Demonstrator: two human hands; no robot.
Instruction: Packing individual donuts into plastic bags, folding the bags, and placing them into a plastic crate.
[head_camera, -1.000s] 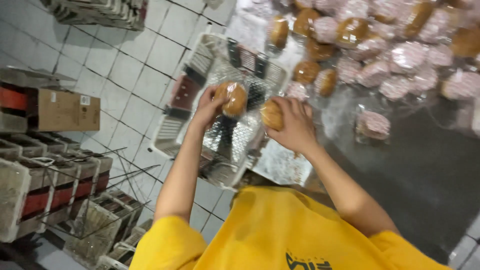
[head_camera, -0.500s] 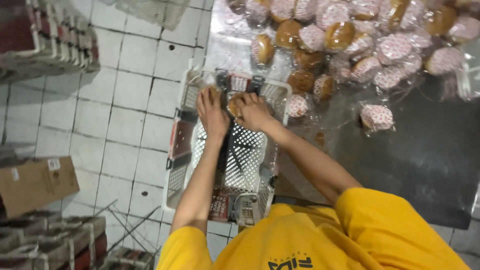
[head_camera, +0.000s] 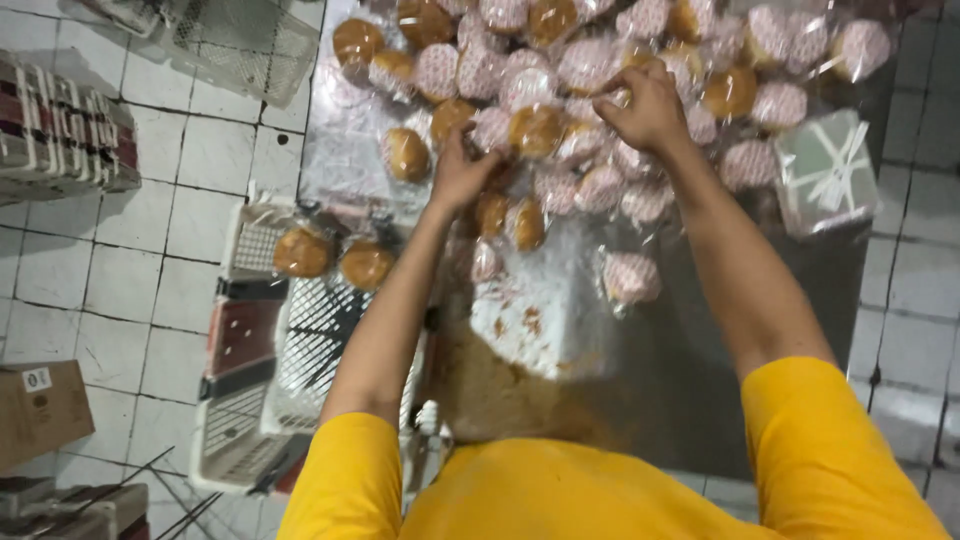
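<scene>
Both hands reach into the heap of wrapped buns (head_camera: 600, 70) at the far end of the counter (head_camera: 700, 330); the left hand (head_camera: 462, 172) curls narrowly on a bun at the heap's near edge; the right hand (head_camera: 640, 105) pinches a wrapper deeper in. The white crate (head_camera: 250, 240) holding two buns sits low to the left, nearer the left hand.

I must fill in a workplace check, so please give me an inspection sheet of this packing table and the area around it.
Surface: metal table, crumbs near the front edge.
Job's things: wrapped buns heaped on the table; two buns in the white crate.
Clutter: folded clear bags.
Grippers: left hand and right hand both reaching into the heap; grip unclear.
Cables: nothing seen.
Surroundings: white tiled floor, cardboard box, stacked crates.
</scene>
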